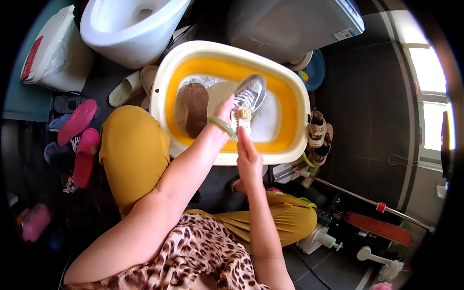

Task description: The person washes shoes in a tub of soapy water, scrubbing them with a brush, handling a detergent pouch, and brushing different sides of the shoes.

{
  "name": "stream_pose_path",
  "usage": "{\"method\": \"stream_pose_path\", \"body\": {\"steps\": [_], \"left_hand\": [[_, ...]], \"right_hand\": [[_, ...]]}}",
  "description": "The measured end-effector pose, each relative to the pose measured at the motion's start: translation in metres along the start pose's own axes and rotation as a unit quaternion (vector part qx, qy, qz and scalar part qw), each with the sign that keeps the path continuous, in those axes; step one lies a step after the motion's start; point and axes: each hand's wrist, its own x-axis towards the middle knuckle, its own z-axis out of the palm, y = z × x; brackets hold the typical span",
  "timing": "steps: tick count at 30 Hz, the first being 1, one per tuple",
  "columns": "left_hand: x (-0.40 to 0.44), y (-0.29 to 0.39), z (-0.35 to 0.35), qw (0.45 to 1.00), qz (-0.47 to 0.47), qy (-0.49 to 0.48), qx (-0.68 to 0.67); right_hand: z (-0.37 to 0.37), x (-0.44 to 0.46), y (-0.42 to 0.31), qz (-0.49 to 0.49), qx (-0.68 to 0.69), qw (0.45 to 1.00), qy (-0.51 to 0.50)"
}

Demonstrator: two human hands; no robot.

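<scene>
In the head view, a grey sneaker with white laces (250, 90) is held over a yellow basin with a cream rim (162, 72). My left hand (224, 110), with a green bangle at the wrist, is closed around the side of the sneaker. My right hand (249, 159) grips a scrub brush (245, 114) whose pale bristles lie near the laces. Whether the bristles press on the shoe is hard to tell. A second shoe lies sole up, brown side showing (196, 108), in the sudsy water (268, 118) on the basin's left.
A toilet (123, 34) and a lidded bin (63, 58) stand behind on the left. Pink slippers (87, 154) lie at the left, pale slippers (126, 89) nearer the basin. On the right are worn shoes (317, 130), a blue basin (315, 72) and a metal pole (357, 195).
</scene>
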Motion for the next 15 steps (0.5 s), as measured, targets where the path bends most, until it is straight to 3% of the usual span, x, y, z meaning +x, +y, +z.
{"method": "stream_pose_path", "body": {"steps": [1, 2, 3, 6, 7, 8, 11, 13, 15], "left_hand": [[-0.003, -0.003, 0.006, 0.999, -0.003, 0.034, 0.013], [0.003, -0.011, 0.006, 1.0, 0.011, -0.011, 0.007], [0.01, -0.016, -0.002, 0.993, 0.039, -0.093, 0.058], [-0.006, -0.012, 0.014, 0.996, 0.029, -0.066, -0.051], [-0.005, -0.008, 0.015, 0.997, 0.036, -0.064, -0.039], [-0.003, -0.003, 0.017, 0.997, 0.044, -0.062, -0.027], [0.001, 0.007, 0.021, 0.997, 0.054, -0.035, -0.031], [0.01, 0.006, 0.008, 0.993, 0.058, -0.075, -0.063], [0.006, 0.005, -0.009, 0.984, -0.04, -0.175, 0.015]], "right_hand": [[-0.007, 0.007, -0.006, 0.021, -0.043, 0.999, -0.006], [-0.007, 0.025, 0.003, -0.043, -0.097, 0.994, 0.032], [-0.008, 0.045, 0.0, -0.039, -0.099, 0.994, 0.035], [-0.003, 0.071, -0.003, -0.076, -0.146, 0.984, 0.064], [-0.002, 0.069, -0.005, 0.01, 0.021, 0.999, 0.031], [-0.002, 0.066, -0.007, 0.097, 0.186, 0.978, -0.005], [-0.02, 0.018, -0.022, 0.075, 0.293, 0.953, 0.035], [-0.017, 0.003, -0.016, 0.071, 0.24, 0.968, 0.016], [-0.011, 0.015, -0.007, 0.009, 0.086, 0.996, 0.0]]}}
